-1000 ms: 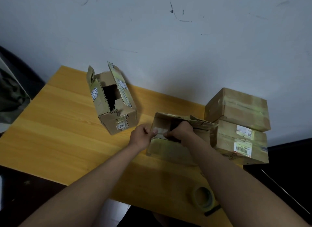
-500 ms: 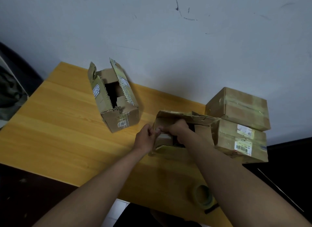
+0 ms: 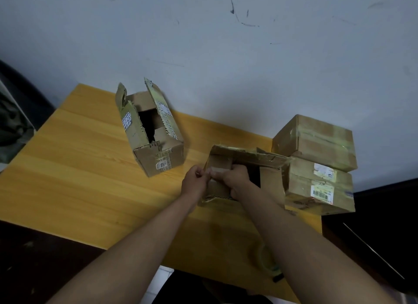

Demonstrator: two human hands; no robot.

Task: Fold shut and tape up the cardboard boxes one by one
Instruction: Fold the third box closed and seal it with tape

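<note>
Both hands meet at the left end of the middle box [image 3: 246,174], which sits right of centre on the table. My left hand [image 3: 195,182] is curled, thumb and fingertips pinching at the box's left flap edge; my right hand [image 3: 233,179] is curled over the same flap from the opening side, fingers gripping it. What exactly sits between the fingertips I cannot make out.

Nearest me, at about 5 o'clock, a tape roll [image 3: 262,256] lies flat on the wooden table [image 3: 79,174], half hidden behind my right forearm. The tabletop is yellow-orange wood grain, with its near edge over a dark floor.

The middle box runs with its long axis left to right, from 9 to 3 o'clock, its opening facing up and towards me, with a dark gap visible inside. Its right end touches a stack of two sealed boxes [image 3: 316,165] at 3 o'clock, the upper one skewed on the lower.

At 11 o'clock, well apart, an open box [image 3: 151,131] stands with flaps up, its long axis running from near right to far left.

Beyond is a scuffed pale wall [image 3: 226,54]. Something dark at the far left is cut off.
</note>
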